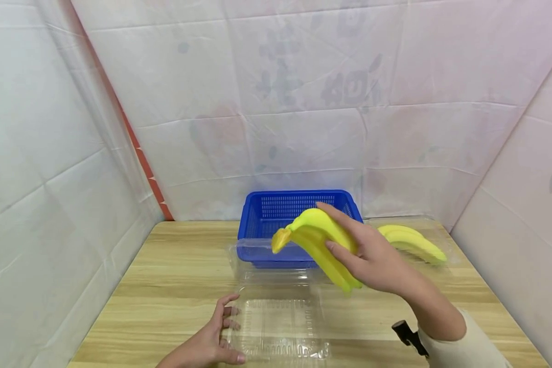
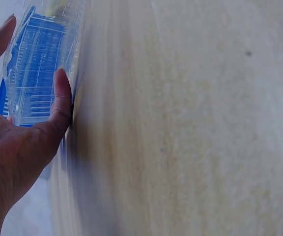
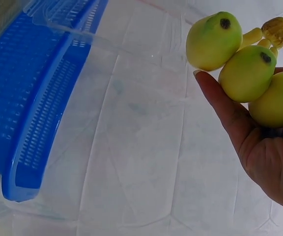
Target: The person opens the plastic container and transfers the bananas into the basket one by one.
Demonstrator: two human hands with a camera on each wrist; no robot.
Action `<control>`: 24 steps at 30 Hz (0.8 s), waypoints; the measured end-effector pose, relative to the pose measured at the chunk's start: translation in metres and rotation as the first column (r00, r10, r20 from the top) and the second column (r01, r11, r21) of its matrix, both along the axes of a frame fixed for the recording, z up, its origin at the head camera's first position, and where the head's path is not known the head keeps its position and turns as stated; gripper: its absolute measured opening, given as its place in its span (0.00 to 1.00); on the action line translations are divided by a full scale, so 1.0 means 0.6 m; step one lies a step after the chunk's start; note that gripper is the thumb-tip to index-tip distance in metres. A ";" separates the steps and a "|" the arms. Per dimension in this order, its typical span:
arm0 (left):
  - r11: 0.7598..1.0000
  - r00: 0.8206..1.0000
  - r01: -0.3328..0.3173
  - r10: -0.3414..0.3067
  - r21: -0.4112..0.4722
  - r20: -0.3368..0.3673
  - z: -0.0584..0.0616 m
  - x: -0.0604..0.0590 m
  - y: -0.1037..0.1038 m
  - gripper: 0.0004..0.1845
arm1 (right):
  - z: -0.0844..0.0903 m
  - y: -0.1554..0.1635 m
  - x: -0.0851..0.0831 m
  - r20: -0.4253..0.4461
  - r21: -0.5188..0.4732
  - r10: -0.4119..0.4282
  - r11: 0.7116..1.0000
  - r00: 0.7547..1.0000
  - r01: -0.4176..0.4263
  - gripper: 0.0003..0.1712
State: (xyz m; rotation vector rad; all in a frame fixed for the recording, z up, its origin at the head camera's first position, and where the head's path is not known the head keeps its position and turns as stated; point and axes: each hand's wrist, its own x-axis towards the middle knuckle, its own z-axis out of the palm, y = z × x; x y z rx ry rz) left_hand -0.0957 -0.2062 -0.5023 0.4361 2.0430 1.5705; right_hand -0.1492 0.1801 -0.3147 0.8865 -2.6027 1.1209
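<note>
My right hand [image 1: 377, 255] grips a bunch of yellow toy bananas [image 1: 319, 230] in mid-air, its brown-yellow stem pointing left. In the right wrist view, several greenish banana tips [image 3: 247, 73] show between the fingers and thumb. On the table below lies an opened clear plastic clamshell box [image 1: 278, 327], its lid [image 1: 267, 273] raised at the back. My left hand [image 1: 211, 332] holds that box's left side, the thumb by the front corner. Through the plastic, the left wrist view shows blue behind the thumb [image 2: 61, 98].
A blue plastic basket [image 1: 299, 197] stands at the back of the wooden table [image 1: 175, 266], behind the box lid. Right of it, more yellow bananas [image 1: 411, 241] lie in another clear plastic container [image 1: 428, 222]. White sheeting [image 1: 303, 143] walls the back and both sides.
</note>
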 end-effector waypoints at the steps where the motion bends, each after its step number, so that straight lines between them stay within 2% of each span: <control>1: 1.000 1.000 0.001 -0.001 0.002 0.000 0.000 -0.001 0.000 0.65 | 0.003 0.001 -0.001 0.005 -0.002 -0.018 1.000 1.000 0.018 0.40; 10: 1.000 1.000 -0.010 0.010 0.011 -0.020 0.002 -0.001 0.004 0.64 | 0.013 0.019 -0.027 0.023 -0.037 -0.156 0.987 0.987 0.157 0.40; 15: 1.000 1.000 -0.013 0.014 0.020 -0.024 0.001 -0.001 0.006 0.64 | 0.011 0.031 -0.053 0.085 -0.038 -0.205 0.977 0.975 0.209 0.39; 18: 1.000 0.999 -0.014 0.015 0.018 -0.029 0.000 -0.001 0.006 0.64 | 0.004 0.039 -0.074 0.110 -0.033 -0.224 0.973 0.968 0.229 0.39; 24: 1.000 1.000 -0.013 0.013 0.015 -0.017 0.000 -0.001 0.005 0.63 | -0.024 0.049 -0.117 0.125 0.051 -0.272 0.962 0.954 0.268 0.39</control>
